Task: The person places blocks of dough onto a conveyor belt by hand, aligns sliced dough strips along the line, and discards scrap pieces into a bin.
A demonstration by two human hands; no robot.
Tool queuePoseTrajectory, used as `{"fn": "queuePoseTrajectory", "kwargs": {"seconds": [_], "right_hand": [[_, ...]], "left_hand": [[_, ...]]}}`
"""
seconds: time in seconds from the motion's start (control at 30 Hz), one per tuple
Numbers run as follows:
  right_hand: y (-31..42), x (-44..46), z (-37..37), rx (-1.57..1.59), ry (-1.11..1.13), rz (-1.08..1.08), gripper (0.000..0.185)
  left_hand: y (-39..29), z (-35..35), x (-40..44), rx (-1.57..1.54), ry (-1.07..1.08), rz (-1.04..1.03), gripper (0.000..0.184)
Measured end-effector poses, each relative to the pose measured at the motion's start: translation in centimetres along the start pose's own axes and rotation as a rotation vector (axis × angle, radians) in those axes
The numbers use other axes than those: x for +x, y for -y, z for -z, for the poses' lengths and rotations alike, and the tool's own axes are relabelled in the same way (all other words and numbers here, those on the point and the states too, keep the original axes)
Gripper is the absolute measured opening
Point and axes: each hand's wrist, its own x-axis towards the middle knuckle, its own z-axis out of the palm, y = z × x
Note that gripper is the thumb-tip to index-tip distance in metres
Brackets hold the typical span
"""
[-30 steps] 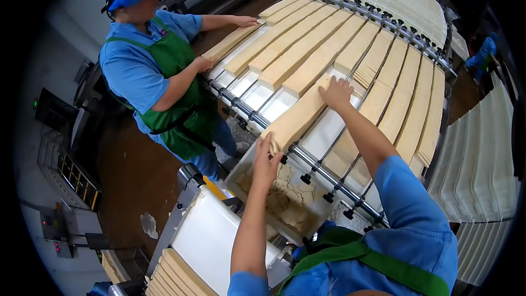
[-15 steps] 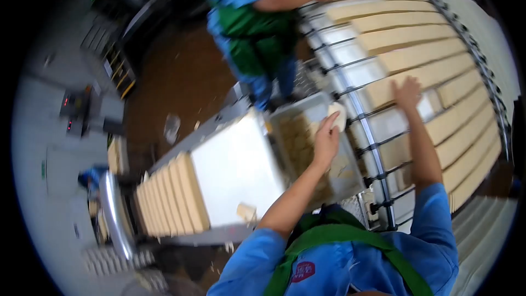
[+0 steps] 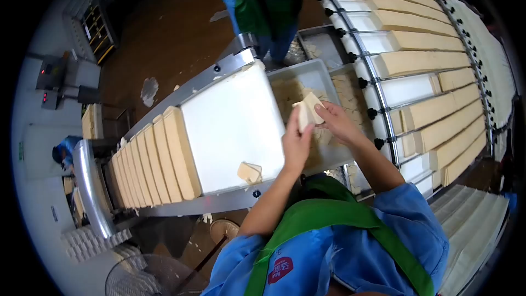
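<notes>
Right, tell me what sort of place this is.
Likely a food-processing plant: long pale strips lie side by side between metal rods, thick pale slabs line a white belt, and two people wear green aprons.

We've got open belt (image 3: 230,123) between left slabs (image 3: 164,156) and bin (image 3: 304,70), bar a scrap (image 3: 249,172) near our side, but left hand (image 3: 297,145), right hand (image 3: 342,124) and slices (image 3: 310,108) block the air over the bin, and rail (image 3: 374,78) plus knobs (image 3: 372,113) obstruct the right.
</notes>
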Motion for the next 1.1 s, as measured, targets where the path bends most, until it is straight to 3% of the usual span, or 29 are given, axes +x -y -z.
{"fn": "queuePoseTrajectory", "kwargs": {"seconds": [0.03,0.1,0.17,0.2,0.23,0.3,0.33,0.4,0.43,0.47,0.5,0.53,0.57,0.63,0.67,0.73,0.8,0.83,0.87,0.93,0.97,1.07,1.1], "right_hand": [[-0.9,0.6,0.6,-0.007,-0.034,0.014,0.037],[-2.1,1.7,3.1,-0.086,-0.239,0.304,0.033],[0.3,2.0,5.4,-0.541,-0.694,0.571,0.029],[1.6,2.5,6.9,-0.709,-0.882,0.704,0.027],[2.9,3.2,8.7,-0.72,-0.906,0.711,0.027],[5.1,4.4,12.6,-0.923,-1.248,0.918,0.022],[5.4,4.8,14.2,-0.926,-1.262,0.924,0.022],[5.6,5.4,16.8,-1.156,-1.432,0.643,0.02],[5.8,5.3,17.4,-1.154,-1.435,0.651,0.02],[5.9,5.3,17.9,-1.25,-1.407,0.515,0.02],[5.7,5.4,18.5,-1.34,-1.371,0.376,0.021],[5.4,5.5,19.1,-1.331,-1.31,0.304,0.04],[5.6,5.6,19.1,-1.329,-1.301,0.309,0.04],[5.7,5.7,18.7,-1.374,-1.401,0.222,0.065],[5.3,6.1,19.6,-1.504,-1.316,0.152,0.081],[6.6,5.6,19.4,-1.513,-1.25,0.064,0.08],[6.8,5.8,19.9,-1.544,-1.186,-0.027,0.08],[6.9,5.9,20.2,-1.547,-1.163,-0.023,0.08],[6.8,5.9,20.2,-1.52,-1.23,0.001,0.078],[6.1,5.8,20.1,-1.517,-1.327,0.101,0.075],[5.6,5.8,20.0,-1.538,-1.354,0.181,0.073],[2.9,3.5,18.9,-1.555,-1.14,0.715,0.063],[1.9,3.2,18.3,-1.51,-1.016,0.917,0.06]], "left_hand": [[0.5,0.8,-0.2,-0.032,-0.029,-0.066,0.06],[0.1,2.5,-0.8,-0.016,0.045,0.062,0.056],[0.9,4.2,-1.3,0.466,0.203,-0.196,0.057],[2.0,5.1,-2.0,0.524,0.229,-0.11,0.055],[3.4,6.2,-2.9,0.59,0.252,-0.024,0.054],[5.8,8.7,-4.5,0.778,0.099,-0.106,0.051],[6.7,10.2,-5.2,0.913,0.012,-0.111,0.053],[7.5,13.0,-6.1,1.149,-0.191,-0.007,0.059],[7.6,14.2,-6.4,1.247,-0.303,0.106,0.064],[7.3,15.2,-6.6,1.247,-0.31,0.103,0.064],[6.6,16.2,-6.9,1.215,-0.257,0.352,0.068],[6.0,16.6,-7.1,1.17,-0.2,0.603,0.072],[5.5,16.4,-7.0,1.172,-0.21,0.607,0.072],[4.5,15.6,-7.0,0.838,-0.027,0.602,0.072],[4.7,15.0,-7.1,0.851,0.011,0.551,0.07],[4.8,12.7,-6.6,0.852,0.016,0.482,0.074],[8.9,11.3,-6.6,0.788,-0.018,0.289,0.079],[10.5,10.8,-6.5,0.658,0.068,0.153,0.078],[5.2,8.1,-6.4,0.272,0.094,0.279,0.073],[1.0,6.7,-7.0,0.163,0.315,0.367,0.067],[-2.7,6.7,-6.3,0.395,0.58,-0.104,0.067],[-10.9,8.0,-7.1,-0.208,1.281,-0.046,0.038],[-12.2,8.4,-7.1,-0.181,1.208,-0.034,0.038]]}}
